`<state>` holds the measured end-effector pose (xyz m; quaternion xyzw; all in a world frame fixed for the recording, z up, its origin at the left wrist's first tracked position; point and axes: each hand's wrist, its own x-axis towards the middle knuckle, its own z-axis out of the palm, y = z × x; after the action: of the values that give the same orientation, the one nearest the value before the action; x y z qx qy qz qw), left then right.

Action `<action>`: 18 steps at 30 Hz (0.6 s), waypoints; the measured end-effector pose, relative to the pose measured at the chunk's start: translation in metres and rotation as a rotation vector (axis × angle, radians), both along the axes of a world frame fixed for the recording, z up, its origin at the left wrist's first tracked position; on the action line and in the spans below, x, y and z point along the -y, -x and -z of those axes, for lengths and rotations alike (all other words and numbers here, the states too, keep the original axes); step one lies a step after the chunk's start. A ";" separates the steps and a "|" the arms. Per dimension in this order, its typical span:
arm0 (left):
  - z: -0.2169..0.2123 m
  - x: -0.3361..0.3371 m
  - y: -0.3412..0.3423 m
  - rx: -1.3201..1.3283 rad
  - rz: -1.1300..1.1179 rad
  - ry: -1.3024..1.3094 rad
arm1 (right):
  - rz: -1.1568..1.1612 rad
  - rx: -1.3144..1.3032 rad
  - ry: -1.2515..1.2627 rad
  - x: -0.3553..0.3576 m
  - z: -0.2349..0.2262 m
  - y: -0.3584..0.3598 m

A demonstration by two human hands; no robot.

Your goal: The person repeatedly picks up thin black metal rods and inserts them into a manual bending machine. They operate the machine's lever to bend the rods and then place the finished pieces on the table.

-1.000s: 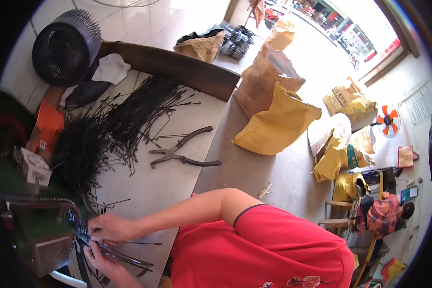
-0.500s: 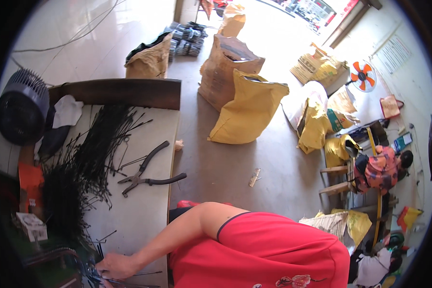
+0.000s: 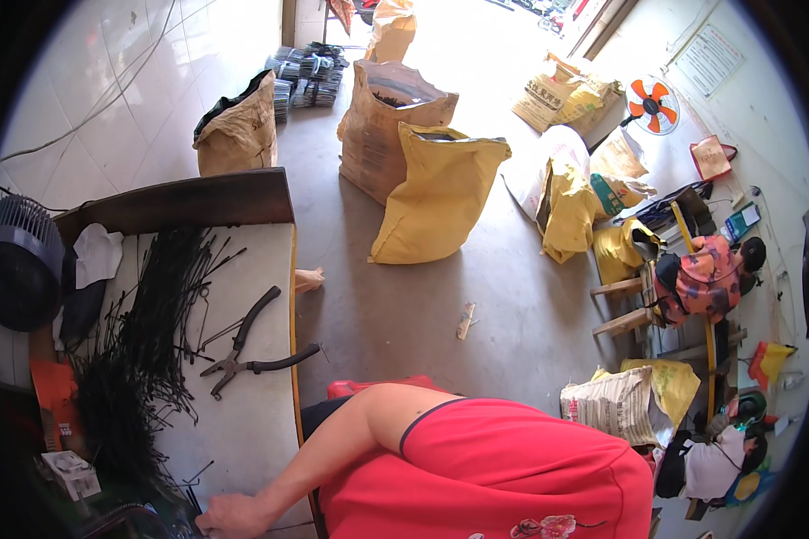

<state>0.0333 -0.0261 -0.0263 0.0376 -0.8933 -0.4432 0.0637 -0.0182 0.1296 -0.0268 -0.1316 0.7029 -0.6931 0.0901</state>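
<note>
My right hand (image 3: 234,516) is at the lower left, over the near part of the white table. Its fingers are curled and closed at the dark edge of a machine or fixture (image 3: 130,519), which is mostly cut off and in shadow. What they pinch cannot be made out. Just beyond the hand lie a few loose thin black rods (image 3: 194,485). A large heap of similar rods (image 3: 157,310), some with bent ends, spreads along the table. Pliers with dark handles (image 3: 234,365) rest with jaws apart to the right of the heap. My left hand is out of the picture.
A dark board (image 3: 180,199) edges the table's far end. A black fan (image 3: 22,265), a white cloth (image 3: 97,255) and an orange box (image 3: 56,400) line its left side. Yellow sacks (image 3: 440,202) stand on the floor. Two people (image 3: 701,278) sit at the right.
The whole view has shifted, so the table and sacks appear further left. My right hand now sits lower, closer to the bottom edge. The pliers lie as before on the table.
</note>
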 end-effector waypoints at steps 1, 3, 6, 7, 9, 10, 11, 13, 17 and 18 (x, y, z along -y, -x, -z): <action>0.003 0.004 0.000 -0.009 0.009 0.013 | -0.003 0.007 -0.004 0.000 0.000 0.000; 0.008 0.011 0.002 -0.032 0.040 0.028 | -0.003 -0.025 -0.030 0.001 0.001 0.000; 0.002 0.010 -0.002 -0.015 0.064 0.039 | 0.006 -0.071 -0.067 0.009 0.007 0.001; -0.001 0.009 -0.004 -0.001 0.066 0.041 | 0.009 -0.085 -0.078 0.012 0.010 0.001; 0.005 0.018 -0.006 0.046 0.060 -0.055 | -0.004 -0.085 -0.022 0.016 0.012 0.000; 0.006 0.023 -0.010 0.067 0.048 -0.098 | -0.018 -0.085 0.012 0.019 0.009 -0.002; 0.008 0.027 -0.016 -0.004 0.041 -0.047 | -0.059 -0.043 -0.001 0.021 0.005 -0.006; 0.011 0.030 -0.026 -0.132 0.030 0.041 | -0.138 0.049 -0.048 0.001 -0.028 -0.014; -0.001 0.030 -0.035 -0.036 -0.012 -0.072 | -0.091 -0.130 -0.069 0.055 0.021 -0.011; -0.016 0.014 -0.032 0.026 -0.141 -0.273 | -0.079 -0.158 -0.062 0.060 0.027 -0.012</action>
<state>0.0657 -0.0405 -0.0103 0.1144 -0.8205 -0.5547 0.0772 -0.0063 0.0698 -0.0536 -0.2106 0.7234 -0.6542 0.0659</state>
